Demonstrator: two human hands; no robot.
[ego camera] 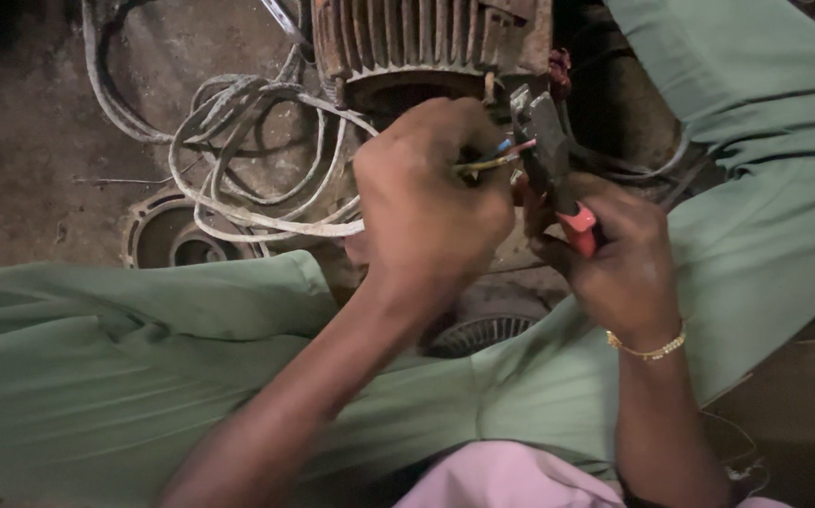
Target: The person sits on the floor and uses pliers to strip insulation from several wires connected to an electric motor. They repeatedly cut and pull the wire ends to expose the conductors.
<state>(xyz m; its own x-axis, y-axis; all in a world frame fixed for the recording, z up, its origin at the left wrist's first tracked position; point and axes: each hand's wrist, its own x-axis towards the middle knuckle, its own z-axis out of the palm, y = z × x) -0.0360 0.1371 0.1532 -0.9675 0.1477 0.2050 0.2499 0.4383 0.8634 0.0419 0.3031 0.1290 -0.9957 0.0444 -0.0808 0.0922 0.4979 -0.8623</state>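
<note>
Hands at motor terminals, head view.
Left hand [431,202] is closed on a bundle of thin wires [500,156]; three coloured ends show. Right hand [615,259] is clamped on one pair of red-handled pliers [549,165], jaws at the wire tips. One ribbed motor [426,38] sits just behind; one grey cable [257,150] is coiled left.
</note>
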